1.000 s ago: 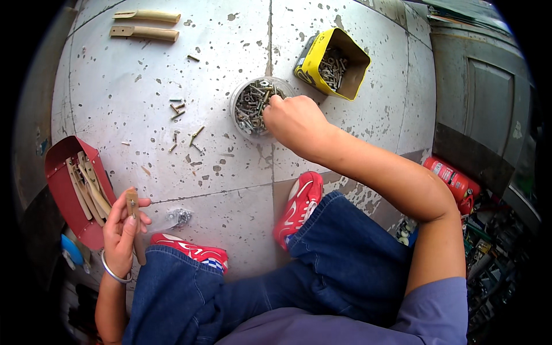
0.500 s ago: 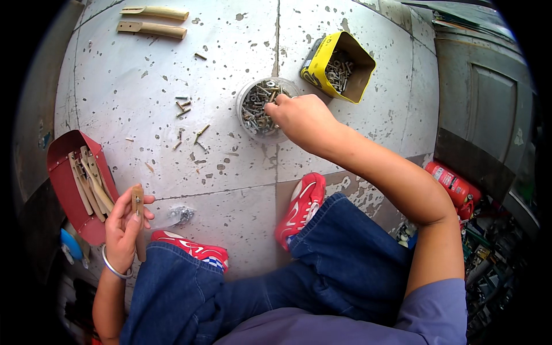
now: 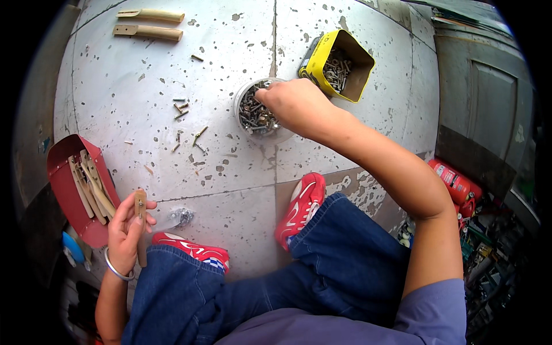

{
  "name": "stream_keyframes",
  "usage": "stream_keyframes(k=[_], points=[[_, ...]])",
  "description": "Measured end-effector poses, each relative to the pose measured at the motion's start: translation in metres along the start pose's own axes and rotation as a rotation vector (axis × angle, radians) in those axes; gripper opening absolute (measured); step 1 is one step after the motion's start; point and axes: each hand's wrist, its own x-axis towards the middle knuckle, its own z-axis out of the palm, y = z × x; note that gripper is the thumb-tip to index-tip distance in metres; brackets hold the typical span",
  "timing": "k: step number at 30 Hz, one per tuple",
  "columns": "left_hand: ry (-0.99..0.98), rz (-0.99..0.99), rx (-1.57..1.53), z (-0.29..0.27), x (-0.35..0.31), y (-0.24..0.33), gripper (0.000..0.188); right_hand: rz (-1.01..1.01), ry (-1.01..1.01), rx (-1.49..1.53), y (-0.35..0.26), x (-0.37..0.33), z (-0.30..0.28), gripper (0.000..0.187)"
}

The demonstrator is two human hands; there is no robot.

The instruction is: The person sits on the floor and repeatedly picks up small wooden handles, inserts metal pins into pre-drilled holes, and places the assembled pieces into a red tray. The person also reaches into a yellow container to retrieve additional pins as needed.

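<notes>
My left hand (image 3: 122,238) is closed round a wooden handle (image 3: 140,221), held upright above my left knee, with a small metal fastener showing near its upper end. My right hand (image 3: 299,108) reaches over a clear round tub (image 3: 238,115) filled with loose screws, bolts and nuts (image 3: 256,119). Its fingertips are pinched together at the tub's far side; whatever they hold, if anything, is hidden. Just beyond that hand, a yellow tin (image 3: 319,68) lies tilted with more bolts inside. A red tray (image 3: 57,168) containing several wooden handles (image 3: 86,187) is beside my left hand.
Two wooden handles (image 3: 148,31) lie at the far left of the floor. Loose bolts (image 3: 181,109) are scattered left of the tub. A plastic bag of small metal parts (image 3: 181,217) rests by my left shoe. A red fire extinguisher (image 3: 451,181) is at the right.
My right hand has shifted slightly left and away from me over the tub. My left hand, still holding the handle, has dropped a little lower.
</notes>
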Motion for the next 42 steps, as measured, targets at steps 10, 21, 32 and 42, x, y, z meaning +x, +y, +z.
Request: stream_keyframes(k=[10,21,32,42], points=[[-0.029,-0.004,-0.080,0.007,0.003,0.012,0.045,0.107,0.069,-0.023,-0.008,0.003,0.025,0.008],[-0.018,-0.019,-0.110,0.003,-0.002,0.009,0.044,0.168,0.112,-0.056,-0.003,0.011,0.036,0.008],[-0.047,0.020,-0.191,0.010,-0.012,0.012,0.042,0.115,0.188,0.352,-0.019,-0.004,0.004,0.014],[-0.059,0.190,-0.204,0.019,-0.017,0.047,0.028,-0.133,0.138,1.464,-0.169,-0.012,-0.039,0.011]])
